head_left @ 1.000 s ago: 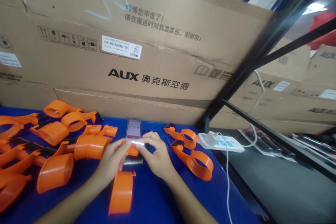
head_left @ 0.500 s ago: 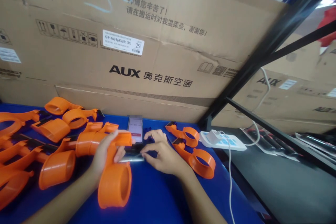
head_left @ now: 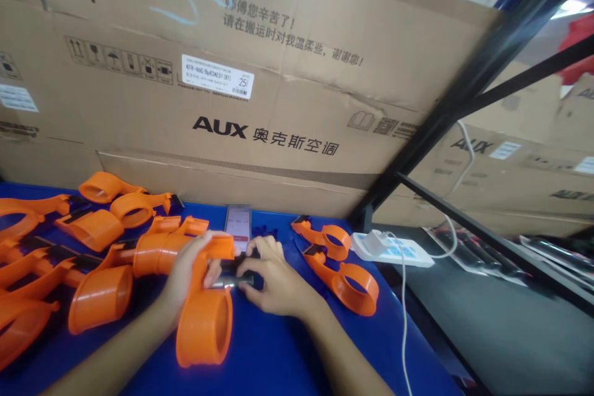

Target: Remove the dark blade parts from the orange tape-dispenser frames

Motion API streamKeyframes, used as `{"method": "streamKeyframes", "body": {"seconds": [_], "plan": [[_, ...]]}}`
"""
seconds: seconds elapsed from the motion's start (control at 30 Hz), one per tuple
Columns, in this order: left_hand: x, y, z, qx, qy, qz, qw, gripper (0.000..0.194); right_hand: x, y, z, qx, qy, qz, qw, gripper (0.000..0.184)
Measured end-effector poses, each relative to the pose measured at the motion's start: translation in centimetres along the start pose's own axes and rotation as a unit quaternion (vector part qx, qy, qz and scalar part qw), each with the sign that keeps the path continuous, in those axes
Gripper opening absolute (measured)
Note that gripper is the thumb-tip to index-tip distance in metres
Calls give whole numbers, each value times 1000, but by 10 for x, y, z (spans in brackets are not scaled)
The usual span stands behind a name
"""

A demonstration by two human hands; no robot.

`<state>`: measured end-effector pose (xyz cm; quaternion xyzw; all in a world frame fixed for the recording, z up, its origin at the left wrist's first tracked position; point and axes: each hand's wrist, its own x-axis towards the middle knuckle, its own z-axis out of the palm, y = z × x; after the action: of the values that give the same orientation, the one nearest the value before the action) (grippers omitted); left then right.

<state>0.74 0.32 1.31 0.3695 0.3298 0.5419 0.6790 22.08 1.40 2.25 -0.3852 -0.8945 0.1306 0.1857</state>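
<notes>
My left hand [head_left: 183, 269] is closed around an orange plastic tape dispenser [head_left: 202, 331], its ring hanging below the fingers. My right hand [head_left: 278, 278] is just right of it, with thumb and forefinger closed on a small dark piece with a silvery edge [head_left: 228, 282]. That piece lies beside the held dispenser's head; whether it is attached there I cannot tell. A phone [head_left: 238, 226] with a lit screen rests behind both hands.
Several orange dispensers [head_left: 99, 300] crowd the left of the blue tabletop [head_left: 278, 352]. Two more dispensers [head_left: 355, 288] lie to the right. Beyond them are a white power strip [head_left: 394, 250] and its cable. A large carton [head_left: 288, 99] and a black metal frame [head_left: 427, 130] stand behind.
My right hand has shifted slightly left, towards the held dispenser, and its thumb and forefinger have come onto the dark piece. My left hand has stayed nearly still.
</notes>
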Motion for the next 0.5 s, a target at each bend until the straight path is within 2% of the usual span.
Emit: {"method": "streamKeyframes", "body": {"seconds": [0.1,0.2,0.3,0.4,0.5], "plan": [[3,-2,0,25,6,5,1000,50,0,-1,-7,14,53,12,998,9],[5,-3,2,31,36,8,999,54,0,-1,-13,38,101,15,994,12],[6,-4,3,21,56,7,998,57,-1,-1,-11,21,67,5,997,6],[6,-5,2,18,58,0,998,56,0,-2,1,-14,19,-8,1000,5],[5,-6,2,33,44,-5,998,65,3,-5,15,-30,10,-13,999,5]]}}
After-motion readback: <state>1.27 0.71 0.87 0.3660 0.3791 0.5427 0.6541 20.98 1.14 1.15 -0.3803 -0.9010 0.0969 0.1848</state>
